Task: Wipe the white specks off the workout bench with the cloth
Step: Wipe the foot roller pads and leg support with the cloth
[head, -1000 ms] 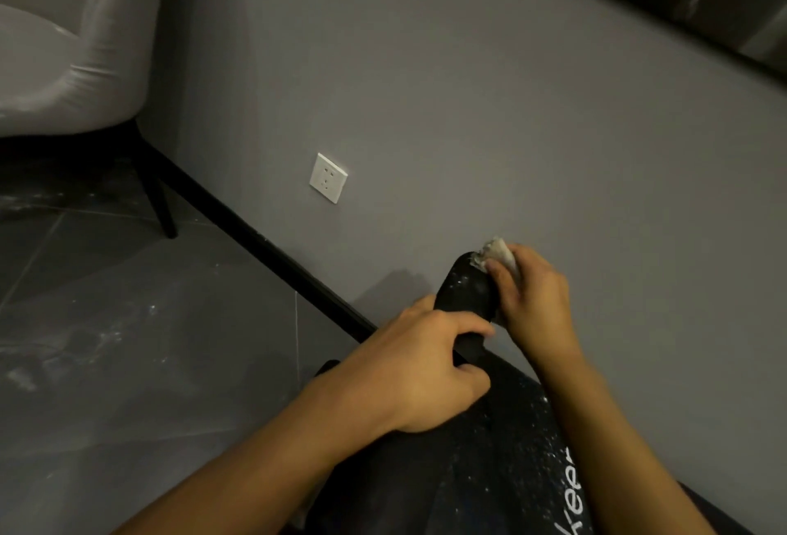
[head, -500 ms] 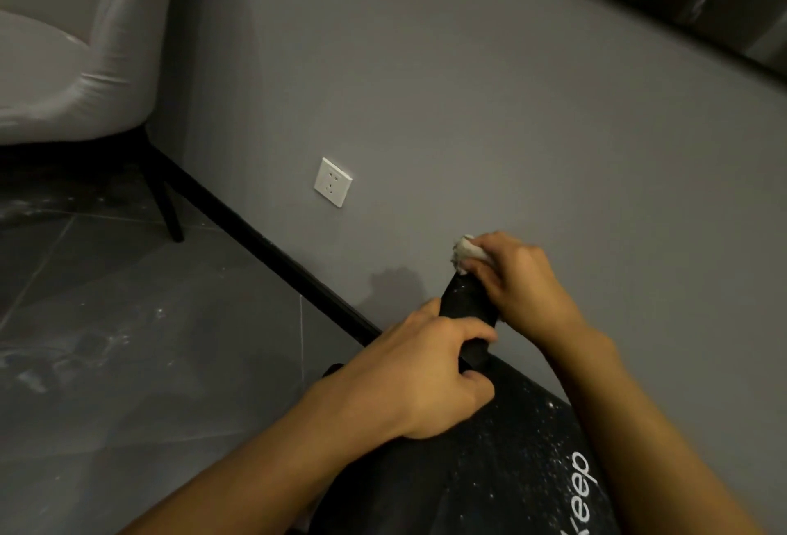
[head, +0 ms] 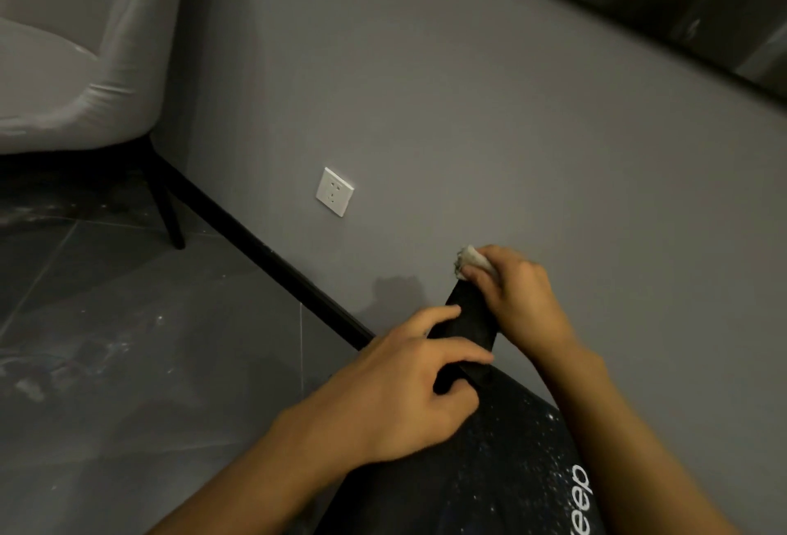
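White cloth (head: 469, 258) beneath right hand (head: 517, 298), at bench (head: 470, 321) tip

dim, flat light. a soft shadow (head: 396, 291) sits on the wall (head: 468, 108) left of the fingers (head: 483, 279). edges bend.

Black workout bench (head: 481, 504) at 5 o'clock, peppered with white specks (head: 517, 445), white lettering (head: 581, 496) along its 4 o'clock side. On its narrow end: left hand (head: 396, 398) gripping the edge, cloth (head: 468, 259) pinched at the tip by right hand (head: 519, 300). Grey tiled floor (head: 127, 364) at 8 o'clock, smeared with pale dust; grey chair (head: 72, 66) standing at 10 o'clock.
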{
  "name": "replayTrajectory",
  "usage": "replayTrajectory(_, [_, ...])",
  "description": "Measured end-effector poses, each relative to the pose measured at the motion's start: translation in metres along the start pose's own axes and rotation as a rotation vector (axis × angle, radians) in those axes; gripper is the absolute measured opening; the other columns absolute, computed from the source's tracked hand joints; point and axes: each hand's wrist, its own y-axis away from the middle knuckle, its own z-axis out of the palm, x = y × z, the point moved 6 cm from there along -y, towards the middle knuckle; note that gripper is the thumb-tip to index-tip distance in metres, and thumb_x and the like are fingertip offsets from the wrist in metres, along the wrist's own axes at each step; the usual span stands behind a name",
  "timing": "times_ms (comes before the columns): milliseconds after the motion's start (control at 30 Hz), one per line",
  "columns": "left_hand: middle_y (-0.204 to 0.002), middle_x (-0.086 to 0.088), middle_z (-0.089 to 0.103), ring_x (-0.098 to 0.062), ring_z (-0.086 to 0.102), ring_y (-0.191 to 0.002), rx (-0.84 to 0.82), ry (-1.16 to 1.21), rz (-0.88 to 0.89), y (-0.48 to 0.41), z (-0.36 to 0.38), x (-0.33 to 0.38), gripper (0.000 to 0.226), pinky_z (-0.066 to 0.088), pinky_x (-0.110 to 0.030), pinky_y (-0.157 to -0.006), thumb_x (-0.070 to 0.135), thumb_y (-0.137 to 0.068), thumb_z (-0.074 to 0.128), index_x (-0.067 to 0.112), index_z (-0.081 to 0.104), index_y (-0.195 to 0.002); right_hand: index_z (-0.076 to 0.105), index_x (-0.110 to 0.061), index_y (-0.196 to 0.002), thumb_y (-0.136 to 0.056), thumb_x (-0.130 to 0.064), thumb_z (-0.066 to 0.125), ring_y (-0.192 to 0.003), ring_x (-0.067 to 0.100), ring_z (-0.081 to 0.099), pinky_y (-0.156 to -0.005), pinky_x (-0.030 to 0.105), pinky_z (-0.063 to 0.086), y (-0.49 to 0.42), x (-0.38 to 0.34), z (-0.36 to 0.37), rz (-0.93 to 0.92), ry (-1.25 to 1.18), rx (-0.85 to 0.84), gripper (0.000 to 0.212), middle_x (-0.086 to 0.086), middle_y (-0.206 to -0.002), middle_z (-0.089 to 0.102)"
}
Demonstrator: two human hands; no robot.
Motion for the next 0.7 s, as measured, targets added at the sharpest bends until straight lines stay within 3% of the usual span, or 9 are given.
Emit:
replayTrajectory(67, [-0.164,0.029,0.007,-0.019,0.051,-0.130,-0.053,-0.060,0.001,0.003,0.000,0.002,0.047,0.041,-0.031,-0.106,0.043,-0.096,0.053,0.057,0.045,-0.141,0.069,-0.013,-0.105,-0.098,-0.025,0.063,-0.086,0.018,0.061,-0.070,0.020,0.040,0.010,-0.006,-0.002,-0.023,-0.064,-0.006,0.015,0.004,-0.095,0.066])
replayTrajectory(200, [-0.167,0.025,0.006,-0.011,0.023,-0.151,-0.059,-0.112,0.041,0.003,-0.004,0.007,0.050,0.030,-0.033,-0.118,0.048,-0.096,0.053,0.058,0.039,-0.143,0.069,-0.020,-0.097,-0.097,-0.027,0.063,-0.077,0.009,0.061,-0.065,0.019,0.044,0.027,-0.027,-0.010,-0.146,-0.170,-0.221,0.009,-0.005,-0.087,0.063])
replayTrajectory(300, [-0.166,0.025,0.008,-0.010,0.022,-0.151,-0.065,-0.106,0.031,-0.001,-0.005,0.006,0.051,0.032,-0.037,-0.118,0.051,-0.094,0.057,0.056,0.041,-0.143,0.069,-0.020,-0.093,-0.097,-0.029,0.063,-0.074,0.012,0.061,-0.065,0.028,0.049,0.019,-0.025,-0.014,-0.124,-0.218,-0.375,0.012,-0.002,-0.085,0.064])
replayTrajectory(400, [-0.165,0.022,0.016,-0.010,0.043,-0.138,-0.013,-0.116,0.032,-0.004,-0.004,0.008,0.049,0.042,-0.033,-0.111,0.052,-0.093,0.061,0.050,0.050,-0.141,0.070,-0.017,-0.099,-0.097,-0.028,0.063,-0.081,0.015,0.062,-0.073,0.031,0.049,0.000,-0.011,-0.011,-0.105,-0.021,-0.178,0.013,0.001,-0.090,0.067])
replayTrajectory(467, [-0.160,0.024,0.020,-0.009,0.046,-0.132,0.009,-0.106,0.022,-0.003,-0.003,0.007,0.048,0.044,-0.034,-0.109,0.055,-0.092,0.061,0.050,0.052,-0.139,0.069,-0.011,-0.098,-0.098,-0.025,0.061,-0.081,0.020,0.063,-0.073,0.036,0.049,0.003,-0.009,-0.005,-0.063,-0.004,-0.052,0.016,0.005,-0.089,0.065])
replayTrajectory(600, [-0.147,0.023,0.022,-0.009,0.049,-0.121,0.000,-0.066,-0.019,0.000,-0.003,-0.001,0.049,0.046,-0.034,-0.104,0.060,-0.091,0.061,0.060,0.045,-0.137,0.068,-0.016,-0.097,-0.101,-0.028,0.052,-0.079,0.014,0.065,-0.068,0.028,0.052,0.060,-0.025,-0.009,-0.009,-0.365,-0.015,0.020,-0.001,-0.086,0.067])
replayTrajectory(700, [-0.147,0.023,0.022,-0.010,0.044,-0.129,-0.033,0.009,-0.042,0.000,0.000,-0.003,0.048,0.044,-0.036,-0.109,0.059,-0.089,0.063,0.067,0.042,-0.132,0.072,-0.022,-0.106,-0.099,-0.021,0.051,-0.091,0.019,0.071,-0.076,0.029,0.058,0.104,-0.031,-0.011,0.109,-0.751,-0.036,0.023,0.007,-0.100,0.073])
